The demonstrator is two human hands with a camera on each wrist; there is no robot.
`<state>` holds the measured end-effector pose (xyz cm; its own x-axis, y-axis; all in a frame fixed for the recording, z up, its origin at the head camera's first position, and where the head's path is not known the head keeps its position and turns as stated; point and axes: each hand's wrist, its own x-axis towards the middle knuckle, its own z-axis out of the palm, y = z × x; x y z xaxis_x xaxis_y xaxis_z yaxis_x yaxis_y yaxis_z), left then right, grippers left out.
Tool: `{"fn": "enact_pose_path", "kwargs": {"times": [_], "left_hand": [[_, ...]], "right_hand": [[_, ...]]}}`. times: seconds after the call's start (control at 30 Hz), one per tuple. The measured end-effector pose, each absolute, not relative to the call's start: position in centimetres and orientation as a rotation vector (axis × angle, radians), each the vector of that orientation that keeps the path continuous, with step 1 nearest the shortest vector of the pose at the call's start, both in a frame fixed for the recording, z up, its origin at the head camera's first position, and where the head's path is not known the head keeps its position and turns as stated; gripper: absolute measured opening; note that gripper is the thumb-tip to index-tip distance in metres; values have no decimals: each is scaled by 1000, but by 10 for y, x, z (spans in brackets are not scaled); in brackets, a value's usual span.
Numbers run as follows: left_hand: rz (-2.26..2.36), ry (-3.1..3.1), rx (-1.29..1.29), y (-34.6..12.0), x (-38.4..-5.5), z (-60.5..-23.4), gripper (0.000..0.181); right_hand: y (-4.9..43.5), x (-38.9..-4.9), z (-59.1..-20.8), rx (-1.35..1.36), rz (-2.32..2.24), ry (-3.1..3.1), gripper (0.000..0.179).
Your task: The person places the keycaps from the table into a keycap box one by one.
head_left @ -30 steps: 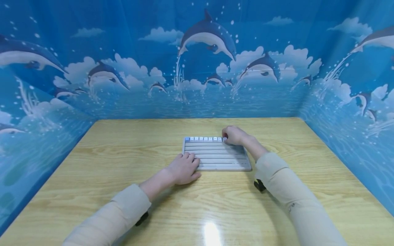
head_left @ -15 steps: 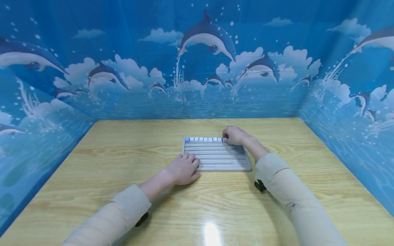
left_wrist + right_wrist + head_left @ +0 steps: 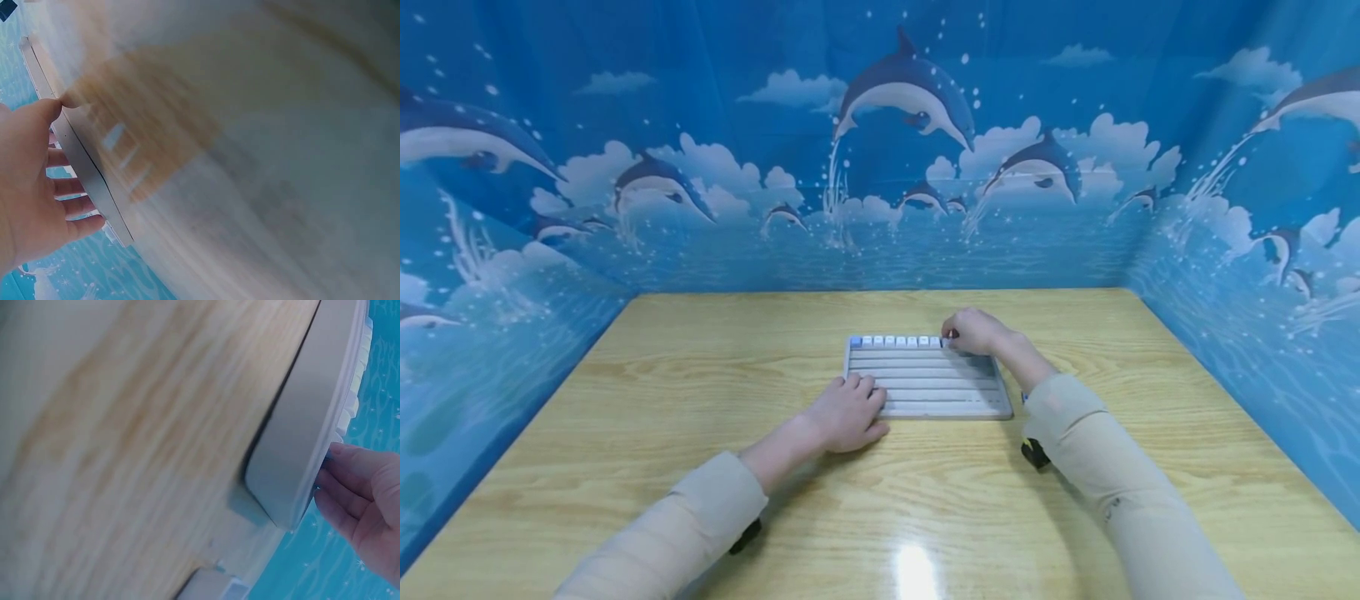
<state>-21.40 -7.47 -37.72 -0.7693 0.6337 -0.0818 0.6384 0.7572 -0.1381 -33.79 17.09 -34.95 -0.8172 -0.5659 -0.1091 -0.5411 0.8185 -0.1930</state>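
Observation:
A shallow pale tray [image 3: 925,383] with long ridges lies on the table, with a row of keycaps [image 3: 901,341] along its far edge. White ones fill most of that row, and a blue one sits at its left end. At the row's right end my right hand [image 3: 976,331] pinches a small keycap between thumb and fingertips, mostly hidden by the fingers. My left hand [image 3: 847,412] rests on the tray's front left corner, fingers over the ridges. In the left wrist view its thumb [image 3: 49,111] touches the tray's side wall [image 3: 90,178].
Wooden tabletop [image 3: 700,392] surrounds the tray. Beside the tray, a pale box-like object [image 3: 209,584] shows at the bottom of the right wrist view; the right sleeve mostly covers that spot in the head view. A dolphin-print curtain [image 3: 880,233] encloses the table's back and sides.
The keycap under the right fingertips has shifted slightly at the end of the row and shows less. The left hand and the tray stay where they were.

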Motion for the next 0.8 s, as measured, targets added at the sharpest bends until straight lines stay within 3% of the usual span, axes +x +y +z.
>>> {"fn": "enact_pose_path", "kwargs": {"times": [0.8], "left_hand": [[-254,2920,1059,-74,-216,-378,46]], "right_hand": [[170,-337,-352,-903,-181,2848,21]]}}
